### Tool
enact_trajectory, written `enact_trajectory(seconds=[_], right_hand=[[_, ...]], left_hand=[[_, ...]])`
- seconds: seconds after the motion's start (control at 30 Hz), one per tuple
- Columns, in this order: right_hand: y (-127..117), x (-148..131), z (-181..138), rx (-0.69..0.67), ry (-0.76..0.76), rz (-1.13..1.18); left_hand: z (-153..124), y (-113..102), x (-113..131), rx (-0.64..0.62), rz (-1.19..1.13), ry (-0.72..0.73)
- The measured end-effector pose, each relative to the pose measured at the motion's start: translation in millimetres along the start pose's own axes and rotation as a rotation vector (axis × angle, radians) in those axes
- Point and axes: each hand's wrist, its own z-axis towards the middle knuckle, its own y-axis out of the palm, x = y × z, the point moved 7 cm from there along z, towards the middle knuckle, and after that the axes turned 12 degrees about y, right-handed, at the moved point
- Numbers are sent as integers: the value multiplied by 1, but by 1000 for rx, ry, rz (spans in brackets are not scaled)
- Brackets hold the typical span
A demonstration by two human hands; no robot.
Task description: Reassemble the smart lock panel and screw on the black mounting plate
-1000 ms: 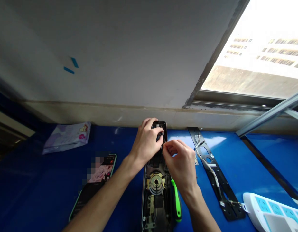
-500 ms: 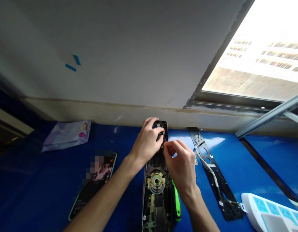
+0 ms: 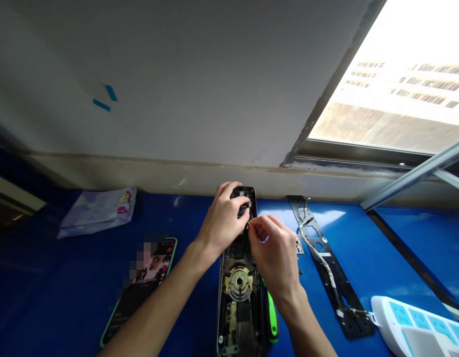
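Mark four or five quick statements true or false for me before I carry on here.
1. The left hand and right hand are both toward the wall end of the open black housing. True.
2. The right hand grips the green-handled tool. False: that tool lies beside the housing.
3. A white cable runs along the perforated black plate. True.
4. The power strip sits left of the housing. False: it is at right.
5. The smartphone lies left of the housing. True.
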Motion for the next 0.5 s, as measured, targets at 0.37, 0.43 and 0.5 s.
enact_trajectory(seconds=[0.37, 0.43, 0.5], right_hand=[[2, 21, 0, -12, 133, 98], [5, 24, 0, -40, 151, 135], [7, 26, 0, -69, 168, 166]], left_hand=[[0, 2, -7, 17, -68, 3], [1, 1, -6, 16, -66, -4], [2, 1, -5, 14, -60, -6]])
